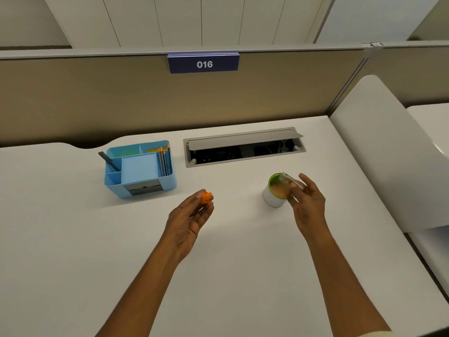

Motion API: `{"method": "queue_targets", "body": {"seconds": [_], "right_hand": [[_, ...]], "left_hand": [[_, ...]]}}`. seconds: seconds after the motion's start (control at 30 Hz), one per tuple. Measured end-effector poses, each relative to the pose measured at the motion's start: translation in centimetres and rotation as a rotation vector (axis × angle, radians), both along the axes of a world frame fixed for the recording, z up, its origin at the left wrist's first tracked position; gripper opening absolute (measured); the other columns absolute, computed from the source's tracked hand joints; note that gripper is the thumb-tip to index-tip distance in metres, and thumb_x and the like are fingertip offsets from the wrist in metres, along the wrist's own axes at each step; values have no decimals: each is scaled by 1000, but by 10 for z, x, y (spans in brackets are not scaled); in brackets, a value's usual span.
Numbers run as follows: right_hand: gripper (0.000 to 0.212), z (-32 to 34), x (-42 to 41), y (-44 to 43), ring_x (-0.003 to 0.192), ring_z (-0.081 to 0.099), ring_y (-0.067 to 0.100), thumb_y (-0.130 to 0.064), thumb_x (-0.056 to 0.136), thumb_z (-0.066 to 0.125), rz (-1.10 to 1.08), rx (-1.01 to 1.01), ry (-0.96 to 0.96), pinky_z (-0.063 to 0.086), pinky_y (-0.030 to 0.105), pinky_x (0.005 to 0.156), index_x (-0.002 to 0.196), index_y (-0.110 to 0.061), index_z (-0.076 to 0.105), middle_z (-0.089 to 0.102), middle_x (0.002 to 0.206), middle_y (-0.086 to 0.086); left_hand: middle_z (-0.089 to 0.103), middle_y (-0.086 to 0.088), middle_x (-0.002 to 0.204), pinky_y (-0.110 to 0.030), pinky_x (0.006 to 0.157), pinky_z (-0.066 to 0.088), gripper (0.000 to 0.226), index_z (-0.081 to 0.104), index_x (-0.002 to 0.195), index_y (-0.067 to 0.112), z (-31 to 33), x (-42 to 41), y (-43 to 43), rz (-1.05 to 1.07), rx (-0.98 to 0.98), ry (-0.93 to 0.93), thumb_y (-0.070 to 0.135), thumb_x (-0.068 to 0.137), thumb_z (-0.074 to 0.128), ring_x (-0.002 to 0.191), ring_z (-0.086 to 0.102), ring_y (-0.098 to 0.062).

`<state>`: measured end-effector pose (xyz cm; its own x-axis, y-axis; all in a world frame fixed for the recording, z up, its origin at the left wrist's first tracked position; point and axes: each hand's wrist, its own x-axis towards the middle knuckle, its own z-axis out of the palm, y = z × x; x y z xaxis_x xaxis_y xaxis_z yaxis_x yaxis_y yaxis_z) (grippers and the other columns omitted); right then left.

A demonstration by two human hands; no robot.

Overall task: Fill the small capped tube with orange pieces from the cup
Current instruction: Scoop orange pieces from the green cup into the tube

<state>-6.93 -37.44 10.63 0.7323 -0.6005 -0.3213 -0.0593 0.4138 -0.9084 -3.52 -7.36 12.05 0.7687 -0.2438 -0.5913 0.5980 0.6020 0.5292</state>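
Our left hand [188, 216] pinching the orange cap [206, 197] at its fingertips, our right hand [307, 203] gripping the clear tube [290, 182], tilted over the green-rimmed cup [274, 190], white desk [73, 227], blue organizer [139, 169] far left

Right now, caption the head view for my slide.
Left hand holds orange cap; right hand tips clear tube over green-rimmed cup.

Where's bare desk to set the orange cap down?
Bare desk lies between the left hand holding the cap and the right hand, and left of the organizer. It is crowded by the cup, where the right hand tilts the tube.
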Motion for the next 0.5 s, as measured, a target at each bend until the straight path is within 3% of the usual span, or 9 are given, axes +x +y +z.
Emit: {"method": "queue_targets", "body": {"seconds": [0.13, 0.2, 0.33, 0.43, 0.5], "right_hand": [[71, -8, -3, -20, 90, 72, 15, 2, 88, 68, 74, -772, 159, 53, 7, 74, 145, -27, 39, 71, 109, 7], [78, -9, -1, -27, 83, 71, 15, 3, 88, 68, 160, -987, 187, 52, 11, 77, 149, -28, 32, 70, 100, 2], [35, -9, 4, -37, 90, 72, 32, 5, 90, 65, 281, -1303, 241, 57, 37, 79, 121, -10, 61, 74, 103, 14], [48, -8, 5, -38, 87, 68, 24, 7, 89, 66, 331, -1281, 289, 55, 37, 81, 131, -11, 54, 71, 102, 9], [44, -9, 6, -37, 90, 69, 27, 8, 89, 65, 329, -1293, 294, 54, 36, 80, 127, -12, 56, 72, 102, 11]], "left_hand": [[80, -21, 114, -33, 75, 66, 16, 83, 102, 5, -3, -1, -2, -6, 7, -9, 11, 95, 70, 101, 80, -28], [80, -20, 113, -32, 75, 66, 16, 83, 102, 5, -4, -2, -3, -5, 12, -15, 11, 95, 70, 100, 80, -28], [80, -20, 112, -33, 75, 66, 16, 82, 103, 5, -5, -2, -4, 0, 30, -12, 10, 96, 69, 99, 80, -28], [81, -20, 110, -33, 73, 67, 16, 79, 106, 4, -6, -3, -4, 14, 30, -5, 10, 97, 68, 96, 80, -27], [81, -19, 108, -31, 72, 66, 16, 79, 106, 3, -6, -3, -3, 21, 33, -9, 9, 97, 67, 94, 81, -26]]}}
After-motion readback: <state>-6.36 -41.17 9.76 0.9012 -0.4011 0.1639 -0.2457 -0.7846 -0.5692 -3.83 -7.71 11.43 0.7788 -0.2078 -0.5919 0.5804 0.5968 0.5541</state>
